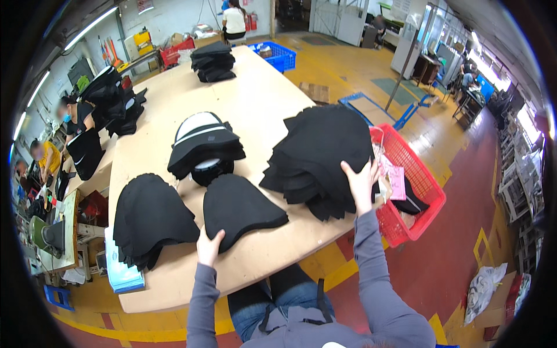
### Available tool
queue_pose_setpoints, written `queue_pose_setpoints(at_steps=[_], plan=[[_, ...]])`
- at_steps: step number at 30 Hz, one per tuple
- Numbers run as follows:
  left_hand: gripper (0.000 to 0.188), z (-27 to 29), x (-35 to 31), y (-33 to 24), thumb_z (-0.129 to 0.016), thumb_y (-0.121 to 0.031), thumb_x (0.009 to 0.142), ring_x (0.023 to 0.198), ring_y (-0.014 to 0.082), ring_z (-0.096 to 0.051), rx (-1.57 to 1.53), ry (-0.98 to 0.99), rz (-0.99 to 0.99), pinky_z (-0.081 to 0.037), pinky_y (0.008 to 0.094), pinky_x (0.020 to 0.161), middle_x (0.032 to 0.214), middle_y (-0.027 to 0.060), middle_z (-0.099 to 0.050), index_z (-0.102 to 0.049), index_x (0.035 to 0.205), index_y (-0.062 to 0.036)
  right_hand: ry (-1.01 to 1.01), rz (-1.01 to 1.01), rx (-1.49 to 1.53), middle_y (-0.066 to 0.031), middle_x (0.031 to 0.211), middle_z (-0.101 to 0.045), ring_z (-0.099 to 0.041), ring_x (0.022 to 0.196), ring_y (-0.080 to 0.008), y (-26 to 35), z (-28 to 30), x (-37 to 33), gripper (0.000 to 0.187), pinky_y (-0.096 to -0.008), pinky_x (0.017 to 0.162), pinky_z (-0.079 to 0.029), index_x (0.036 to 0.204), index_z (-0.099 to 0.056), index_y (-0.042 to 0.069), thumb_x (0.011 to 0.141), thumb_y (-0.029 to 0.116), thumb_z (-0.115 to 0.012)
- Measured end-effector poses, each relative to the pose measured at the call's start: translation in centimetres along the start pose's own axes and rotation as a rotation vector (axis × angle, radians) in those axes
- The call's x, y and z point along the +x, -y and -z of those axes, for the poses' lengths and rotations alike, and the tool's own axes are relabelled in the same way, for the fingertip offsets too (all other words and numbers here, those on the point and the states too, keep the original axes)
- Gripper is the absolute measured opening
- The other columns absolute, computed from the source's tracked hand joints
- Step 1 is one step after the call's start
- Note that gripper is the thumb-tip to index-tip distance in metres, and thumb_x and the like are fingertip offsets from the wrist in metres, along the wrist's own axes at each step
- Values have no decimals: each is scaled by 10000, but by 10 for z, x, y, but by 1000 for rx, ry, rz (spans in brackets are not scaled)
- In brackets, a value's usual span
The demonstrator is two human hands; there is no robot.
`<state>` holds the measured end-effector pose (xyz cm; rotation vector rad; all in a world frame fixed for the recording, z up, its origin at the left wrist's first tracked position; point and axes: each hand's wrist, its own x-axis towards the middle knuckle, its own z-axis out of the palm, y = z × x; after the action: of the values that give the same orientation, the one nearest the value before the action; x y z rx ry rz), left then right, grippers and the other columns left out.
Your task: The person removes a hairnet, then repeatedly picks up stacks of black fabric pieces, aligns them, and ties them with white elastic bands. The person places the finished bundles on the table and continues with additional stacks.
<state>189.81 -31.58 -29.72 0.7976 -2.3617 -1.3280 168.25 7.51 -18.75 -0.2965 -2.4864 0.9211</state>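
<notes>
My left hand (pixel 209 246) grips the near left edge of a small stack of black fabric pieces (pixel 243 209), thumb on top and fingers partly hidden. On the right, my right hand (pixel 361 185) is closed on the edge of a much taller, fanned stack of black fabric pieces (pixel 322 156); its thumb presses on the top and the other fingers follow the side. Another black fabric stack (pixel 152 214) lies left of my left hand. Beyond the small stack sits a pile of black pieces with a white panel on top (pixel 203 142).
A tan table (pixel 261 87) carries another black pile (pixel 213 61) at its far end and blue-white packets (pixel 123 267) at its left corner. A red basket (pixel 415 168) stands against its right side, near a blue trolley (pixel 371 104). Co-workers sit at the left.
</notes>
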Motion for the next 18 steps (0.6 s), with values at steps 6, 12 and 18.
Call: queue_pose_setpoints(at_steps=[6,12,18], plan=[[473,8,-51,-39,-736,-166,809,1156,306,-557,-6,-194,-188,-416,394,1028,1209,160,-596,-591,1221,13,-114,148,188,-316,1430,-353,-332,1350,-435,14,-20,-14,1009,-473,1131,-291,1401,-305,-119,663,251,-884],[226,11,-96,-49,-673,-88,905,979,157,-658,-403,113,-8,-516,284,883,1030,92,-708,-663,1106,12,202,-191,751,-260,1279,-557,-590,1141,-295,13,-6,14,896,-362,972,-480,1326,-393,-110,626,125,-900],[207,-17,-115,-60,-637,-65,928,1005,153,-648,-586,311,82,-490,274,918,1028,87,-703,-658,1118,14,129,-75,769,-199,1218,-584,-572,1106,-274,17,-23,-2,507,-357,961,-447,1145,-542,-77,721,41,-793]])
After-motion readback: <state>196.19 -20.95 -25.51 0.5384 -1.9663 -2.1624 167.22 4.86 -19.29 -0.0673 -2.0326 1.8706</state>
